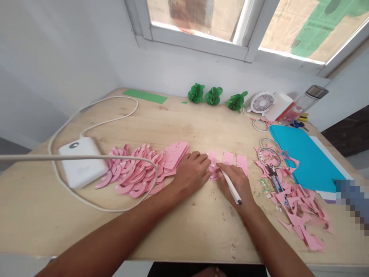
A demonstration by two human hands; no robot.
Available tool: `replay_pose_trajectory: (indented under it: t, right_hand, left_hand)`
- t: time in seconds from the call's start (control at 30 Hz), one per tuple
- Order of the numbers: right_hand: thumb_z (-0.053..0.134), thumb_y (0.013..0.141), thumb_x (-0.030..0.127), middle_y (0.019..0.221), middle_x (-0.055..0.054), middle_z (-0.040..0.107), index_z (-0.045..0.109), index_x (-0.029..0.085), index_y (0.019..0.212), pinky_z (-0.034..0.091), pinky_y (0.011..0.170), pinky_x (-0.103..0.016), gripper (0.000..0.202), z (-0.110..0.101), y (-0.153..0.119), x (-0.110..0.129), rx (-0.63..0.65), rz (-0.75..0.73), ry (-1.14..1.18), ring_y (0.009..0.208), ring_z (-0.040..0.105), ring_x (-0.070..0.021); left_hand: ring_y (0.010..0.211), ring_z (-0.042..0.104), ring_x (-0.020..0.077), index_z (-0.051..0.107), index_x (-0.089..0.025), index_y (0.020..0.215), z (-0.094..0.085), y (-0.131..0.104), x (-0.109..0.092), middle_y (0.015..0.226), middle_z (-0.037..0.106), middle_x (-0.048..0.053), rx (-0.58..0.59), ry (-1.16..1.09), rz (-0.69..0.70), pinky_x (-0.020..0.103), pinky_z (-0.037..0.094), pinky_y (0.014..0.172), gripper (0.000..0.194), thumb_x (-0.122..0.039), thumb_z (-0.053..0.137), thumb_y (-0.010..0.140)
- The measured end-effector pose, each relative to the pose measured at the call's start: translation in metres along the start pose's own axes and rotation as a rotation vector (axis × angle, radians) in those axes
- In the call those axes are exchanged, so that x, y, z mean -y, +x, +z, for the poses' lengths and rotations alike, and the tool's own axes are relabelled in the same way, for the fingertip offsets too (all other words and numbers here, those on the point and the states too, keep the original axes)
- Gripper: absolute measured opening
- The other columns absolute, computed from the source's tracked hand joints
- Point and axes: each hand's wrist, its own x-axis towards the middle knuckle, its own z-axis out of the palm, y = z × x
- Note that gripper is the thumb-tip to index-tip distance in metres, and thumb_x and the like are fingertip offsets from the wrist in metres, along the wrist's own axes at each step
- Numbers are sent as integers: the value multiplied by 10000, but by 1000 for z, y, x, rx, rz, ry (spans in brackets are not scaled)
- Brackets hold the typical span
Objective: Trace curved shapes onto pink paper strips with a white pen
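- Pink paper piece (212,165) is on the wooden table (187,119), between the two hands. Head view, the only one.
- Left hand (193,169): palm down, part open, fingers loosely bent, fingertips at the piece's left edge. Nothing visibly gripped.
- Right hand (236,181): fingers closed around a white pen (231,187) in a writing grip, dark end toward the near side. Writing end is by the piece; contact unclear.
- Two more pink rectangles (227,158) lie just right of the piece, the nearer one partly behind the right hand.
- Left of the left hand: stack of pink sheets (176,154) with drawn curves, then overlapping pink cutouts (140,173).
- Far left: white power bank (83,163) plus looping white cable (93,103), which also crosses over the cutouts.
- Far side: green strip (145,95), three green paper flowers (213,96), small white fan (262,102), clear bottle (300,103).
- Right: scissors (276,182) among pink scraps (301,215), beside a blue folder (308,157).
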Motion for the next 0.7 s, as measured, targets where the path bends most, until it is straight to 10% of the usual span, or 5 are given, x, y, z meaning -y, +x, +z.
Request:
replay_pose_trajectory:
  t: [0.7]
  right_hand:
    - [457, 945, 212, 960, -83, 730, 608, 197, 1177, 476, 776, -346, 278, -1, 1, 4, 9, 36, -1, 872, 669, -209]
  left_hand:
    - [1042, 527, 238, 606, -197, 934, 2, -1, 2, 1099, 651, 54, -33, 3, 12, 402, 433, 874, 96, -218, 542, 865]
